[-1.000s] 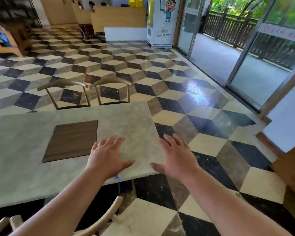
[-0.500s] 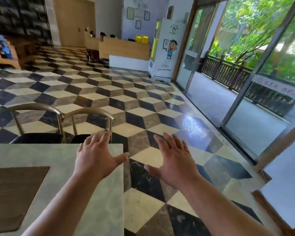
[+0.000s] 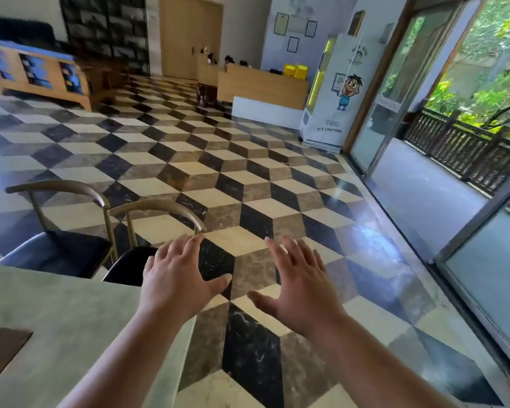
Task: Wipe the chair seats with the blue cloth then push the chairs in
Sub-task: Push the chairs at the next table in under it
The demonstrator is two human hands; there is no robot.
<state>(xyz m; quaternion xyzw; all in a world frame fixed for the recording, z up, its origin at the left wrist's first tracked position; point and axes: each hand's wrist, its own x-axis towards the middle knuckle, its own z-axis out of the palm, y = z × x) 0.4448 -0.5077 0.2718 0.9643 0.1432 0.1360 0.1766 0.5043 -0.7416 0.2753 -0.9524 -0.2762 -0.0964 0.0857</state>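
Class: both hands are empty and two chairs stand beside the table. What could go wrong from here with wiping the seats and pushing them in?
1. The left hand and right hand hold nothing and no cloth is in view, so the chairs might get pushed in unwiped.
2. The nearer chair sits close to the table edge; fingers could get pinched when pushing.
3. The glossy floor may let chair legs slide.

No legible txt; print on white vending machine (image 3: 331, 83) too blurry.
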